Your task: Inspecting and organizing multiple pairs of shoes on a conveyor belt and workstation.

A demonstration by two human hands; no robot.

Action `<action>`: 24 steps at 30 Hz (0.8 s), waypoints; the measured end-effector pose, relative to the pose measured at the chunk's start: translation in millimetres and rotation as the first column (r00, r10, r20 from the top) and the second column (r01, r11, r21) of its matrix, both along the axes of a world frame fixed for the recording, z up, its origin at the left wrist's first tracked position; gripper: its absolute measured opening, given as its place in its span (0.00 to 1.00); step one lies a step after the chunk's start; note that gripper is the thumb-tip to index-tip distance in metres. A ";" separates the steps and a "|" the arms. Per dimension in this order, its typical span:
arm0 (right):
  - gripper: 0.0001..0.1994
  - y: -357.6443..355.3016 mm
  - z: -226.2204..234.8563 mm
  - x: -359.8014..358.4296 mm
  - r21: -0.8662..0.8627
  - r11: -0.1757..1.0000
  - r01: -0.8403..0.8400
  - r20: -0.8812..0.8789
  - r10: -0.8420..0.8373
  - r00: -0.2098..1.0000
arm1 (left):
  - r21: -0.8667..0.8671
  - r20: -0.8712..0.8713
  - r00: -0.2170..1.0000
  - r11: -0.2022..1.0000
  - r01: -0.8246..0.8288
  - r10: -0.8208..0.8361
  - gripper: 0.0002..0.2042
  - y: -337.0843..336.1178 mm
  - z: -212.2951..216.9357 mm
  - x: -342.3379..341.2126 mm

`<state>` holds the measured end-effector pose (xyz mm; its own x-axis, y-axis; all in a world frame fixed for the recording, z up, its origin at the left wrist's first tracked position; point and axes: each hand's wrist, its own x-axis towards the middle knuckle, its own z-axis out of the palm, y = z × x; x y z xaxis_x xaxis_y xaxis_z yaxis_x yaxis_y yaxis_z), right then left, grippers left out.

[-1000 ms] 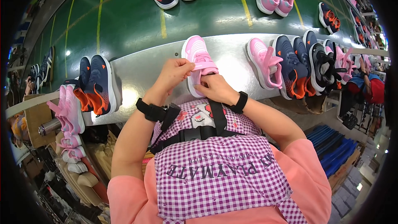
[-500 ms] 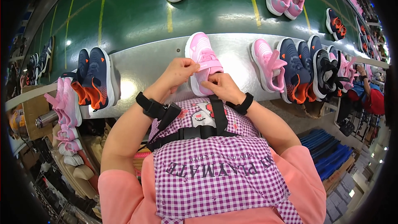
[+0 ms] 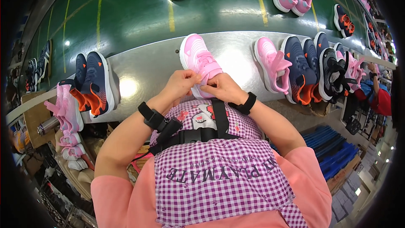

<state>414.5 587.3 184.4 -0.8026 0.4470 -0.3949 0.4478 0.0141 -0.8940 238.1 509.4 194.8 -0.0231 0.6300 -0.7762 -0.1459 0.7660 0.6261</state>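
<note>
Head view: our left hand (image 3: 183,83) pinches the strap (image 3: 209,67); our right hand (image 3: 225,89), beside it, clasps the pink shoe (image 3: 195,47), apparently for steadiness.

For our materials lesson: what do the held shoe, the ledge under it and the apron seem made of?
Shoe: probably textile or synthetic on top, matte, without hard glare. Ledge: likely smooth metal, grey with bright, blurred reflections. Apron: apparently woven cloth, matte, soft creases showing.

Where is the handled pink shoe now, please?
The pink shoe is at the head view's upper middle, over the metal counter, its near end between left hand and right hand.
</note>
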 end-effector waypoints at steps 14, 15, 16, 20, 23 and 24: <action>0.16 -3.2 -7.6 -1.4 0.061 0.998 -0.031 -0.029 0.033 0.999 | 0.106 -0.458 0.883 0.980 0.168 -0.101 0.20 -3.5 -11.5 -9.6; 0.15 -9.4 -4.7 -5.8 0.240 0.971 -0.024 -0.062 0.040 0.997 | 0.134 -0.461 0.880 0.972 0.194 -0.112 0.17 -2.7 -9.3 -15.1; 0.15 -14.6 0.4 -7.4 0.411 0.912 -0.009 -0.089 0.049 0.995 | 0.141 -0.465 0.876 0.967 0.212 -0.124 0.17 -3.7 -10.5 -18.9; 0.09 -8.4 36.7 25.1 0.639 0.758 0.127 -0.209 0.012 0.978 | 0.283 -0.513 0.858 0.947 0.154 0.014 0.18 -22.4 -24.0 -35.6; 0.06 26.8 75.1 83.7 0.641 0.704 0.307 -0.108 -0.313 0.943 | 0.442 -0.681 0.726 0.842 0.310 0.091 0.21 -27.8 -6.2 -19.2; 0.07 38.0 86.7 102.8 0.736 0.600 0.313 -0.042 -0.421 0.906 | 0.483 -0.813 0.560 0.720 0.498 0.158 0.22 -25.9 6.4 -12.8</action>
<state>517.3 625.4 271.2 -0.4751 0.8747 0.0960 0.6646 0.4282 -0.6124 225.3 483.5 201.2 -0.2130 0.9744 0.0715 0.7143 0.1054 0.6919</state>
